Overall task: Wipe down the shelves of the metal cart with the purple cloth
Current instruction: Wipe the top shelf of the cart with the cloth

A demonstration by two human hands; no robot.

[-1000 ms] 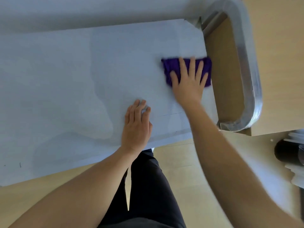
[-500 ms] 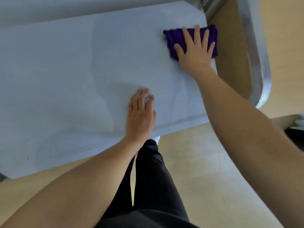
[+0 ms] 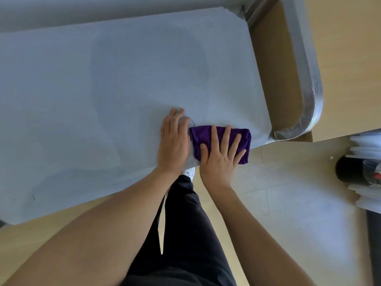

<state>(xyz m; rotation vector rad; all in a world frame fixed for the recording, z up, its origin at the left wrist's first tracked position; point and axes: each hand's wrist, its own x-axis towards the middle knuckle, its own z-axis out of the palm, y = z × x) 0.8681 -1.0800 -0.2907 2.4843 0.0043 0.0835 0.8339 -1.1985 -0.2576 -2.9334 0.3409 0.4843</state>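
The metal cart's top shelf (image 3: 103, 89) is a broad pale grey sheet filling the upper left. A folded purple cloth (image 3: 201, 135) lies at the shelf's near right corner, its lower part hanging over the near edge. My right hand (image 3: 221, 157) presses flat on the cloth with fingers spread. My left hand (image 3: 174, 141) rests flat on the shelf just left of the cloth, fingers together, holding nothing.
The cart's curved metal handle (image 3: 309, 79) loops round the right end of the shelf. A black cylinder (image 3: 354, 170) and stacked white items (image 3: 369, 195) sit on the floor at right. My dark-trousered legs (image 3: 185, 234) stand below the shelf edge.
My right hand has dragged the cloth from the far right corner toward me to the near edge. The left hand has stayed planted on the shelf.
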